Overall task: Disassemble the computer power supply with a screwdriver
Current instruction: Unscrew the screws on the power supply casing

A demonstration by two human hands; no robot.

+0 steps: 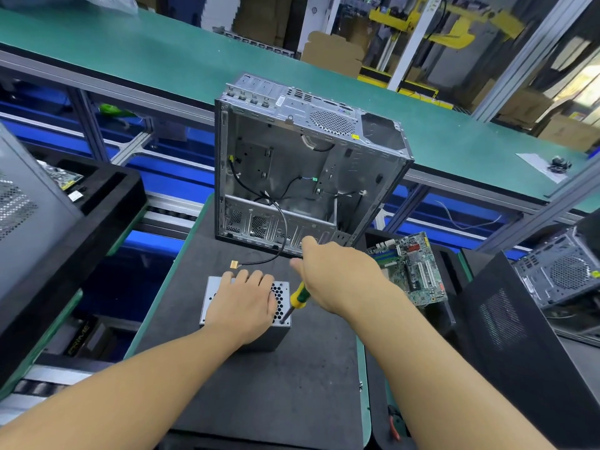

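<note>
A grey metal power supply [211,292] with a honeycomb vent sits on the black work mat [266,378]. My left hand [242,302] lies flat on its top face, fingers spread and pressing it down. My right hand [337,277] grips a screwdriver [298,298] with a yellow and green handle. The screwdriver slants down to the left, and its tip meets the near right corner of the power supply's top face.
An emptied computer case [308,164] stands open behind the power supply, its loose black cable [279,222] trailing onto the mat. A motherboard [412,267] lies to the right. Other cases stand at far left [19,209] and far right [558,271]. Red pliers [394,423] lie near the bottom right.
</note>
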